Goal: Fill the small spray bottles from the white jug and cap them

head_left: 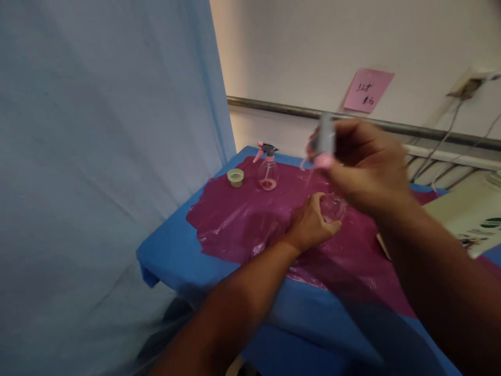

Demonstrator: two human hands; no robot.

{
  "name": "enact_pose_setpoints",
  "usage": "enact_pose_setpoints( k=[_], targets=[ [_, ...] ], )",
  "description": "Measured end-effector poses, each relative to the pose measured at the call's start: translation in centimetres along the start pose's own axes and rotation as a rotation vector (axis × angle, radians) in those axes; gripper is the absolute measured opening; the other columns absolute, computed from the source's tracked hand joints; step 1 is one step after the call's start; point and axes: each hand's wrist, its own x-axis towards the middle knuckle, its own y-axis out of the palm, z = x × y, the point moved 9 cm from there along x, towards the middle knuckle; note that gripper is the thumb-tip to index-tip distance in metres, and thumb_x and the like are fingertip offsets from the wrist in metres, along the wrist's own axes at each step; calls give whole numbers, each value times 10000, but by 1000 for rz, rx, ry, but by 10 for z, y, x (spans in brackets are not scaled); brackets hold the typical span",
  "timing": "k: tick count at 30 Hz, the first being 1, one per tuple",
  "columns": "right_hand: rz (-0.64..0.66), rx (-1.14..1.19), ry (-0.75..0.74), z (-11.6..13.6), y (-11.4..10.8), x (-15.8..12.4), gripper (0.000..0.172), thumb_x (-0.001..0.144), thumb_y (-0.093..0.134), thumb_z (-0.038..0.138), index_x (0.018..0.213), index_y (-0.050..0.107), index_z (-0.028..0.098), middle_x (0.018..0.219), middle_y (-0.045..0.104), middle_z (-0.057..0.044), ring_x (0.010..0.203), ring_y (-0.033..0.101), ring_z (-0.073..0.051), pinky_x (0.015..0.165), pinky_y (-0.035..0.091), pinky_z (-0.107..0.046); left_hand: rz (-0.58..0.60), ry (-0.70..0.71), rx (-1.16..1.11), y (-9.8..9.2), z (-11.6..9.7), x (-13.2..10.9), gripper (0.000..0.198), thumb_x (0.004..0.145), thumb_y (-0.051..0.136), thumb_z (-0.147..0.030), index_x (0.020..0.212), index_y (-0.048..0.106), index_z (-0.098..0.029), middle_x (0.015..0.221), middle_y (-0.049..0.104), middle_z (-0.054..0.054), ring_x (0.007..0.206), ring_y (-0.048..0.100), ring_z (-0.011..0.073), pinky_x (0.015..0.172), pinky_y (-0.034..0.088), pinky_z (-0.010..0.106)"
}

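Observation:
My left hand (315, 222) grips a clear, rounded bottle (332, 208) that stands on the magenta plastic sheet (235, 219). Raised above it, my right hand (368, 162) is closed on a grey and pink spray head (325, 138), blurred by motion. A thin tube seems to hang below the spray head, apart from the bottle. Farther left stands a second spray bottle (268, 175), its pink and grey trigger top fitted and a little reddish liquid at the bottom. Beside that bottle is a small pale green cup (235, 177).
A blue cloth (176, 261) covers the table under the sheet. At the right lies a cream-coloured container (469, 214) with printed pictures. A light blue curtain (109, 130) hangs at the left. Behind run a metal rail (274, 107) and cables (446, 133); a pink note (368, 90) is on the wall.

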Motion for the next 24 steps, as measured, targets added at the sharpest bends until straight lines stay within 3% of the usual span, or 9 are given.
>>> enact_pose_setpoints(
  k=[2,4,8,12,16,21,24],
  targets=[
    [-235,114,1,1,-53,4,158,937,836,357,1038,732,293,1039,777,-5,957,780,-239,930,660,-522,10,29,64,2,-1,2,845,790,895,-382,1540,541,-220,1548,649,193,1419,660,430,1256,513,591],
    [-364,154,24,-1,-88,4,234,835,933,376,926,744,271,1023,767,-13,971,781,-258,928,632,-545,16,33,104,3,0,4,849,801,877,-384,1553,521,-214,1547,648,193,1422,663,407,1247,524,572],
    [-452,170,144,-23,-117,-7,288,737,995,378,882,768,278,967,742,-7,904,754,-243,921,633,-564,17,14,104,5,3,5,842,800,886,-395,1546,515,-270,1529,665,139,1393,687,369,1238,538,534],
    [-500,304,304,-58,-118,-27,290,666,995,266,861,782,235,893,736,4,746,689,-167,814,655,-448,35,-1,117,5,2,3,819,801,882,-368,1535,528,-285,1538,666,137,1384,694,373,1227,543,529],
    [-503,383,389,-74,-113,-39,294,644,1011,250,823,781,212,826,699,18,705,666,-139,705,607,-346,63,16,106,5,0,1,841,804,875,-366,1556,517,-254,1500,685,153,1320,717,354,1192,569,522],
    [-471,402,519,-101,-101,-57,371,664,1059,338,930,831,216,869,741,16,786,692,-128,752,611,-292,50,30,101,6,0,1,831,809,865,-335,1565,527,-273,1536,676,134,1365,693,351,1212,550,520],
    [-371,416,622,-123,-82,-73,409,647,1077,346,947,831,217,896,770,10,798,706,-125,800,624,-287,52,11,55,8,1,1,831,805,870,-306,1565,535,-298,1527,688,117,1338,705,332,1180,571,490]
  ],
)
